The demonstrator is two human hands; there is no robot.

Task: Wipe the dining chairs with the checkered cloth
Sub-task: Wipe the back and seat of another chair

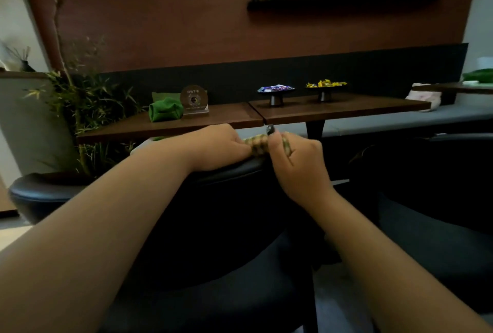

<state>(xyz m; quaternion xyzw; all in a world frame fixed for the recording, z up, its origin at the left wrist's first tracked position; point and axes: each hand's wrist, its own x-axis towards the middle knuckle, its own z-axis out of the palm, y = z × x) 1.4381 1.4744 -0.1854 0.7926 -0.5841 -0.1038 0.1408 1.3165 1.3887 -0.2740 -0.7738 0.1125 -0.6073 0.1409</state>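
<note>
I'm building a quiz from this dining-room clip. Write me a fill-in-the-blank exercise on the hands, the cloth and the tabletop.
1. Both the left hand and the right hand grip the rolled green checkered ____.
2. The hands rest at the top edge of the black padded chair back, in front of the brown wooden ____.
3. On the table, the round brown sign stands beside a folded ____ napkin.

Missing words: cloth; table; green

- The single head-worn view looks forward and slightly down from close above the curved black chair back [226, 172].
- It faces the dark wooden tables [333, 111] near ahead, reddish-brown wall [186, 34] beyond.
</note>
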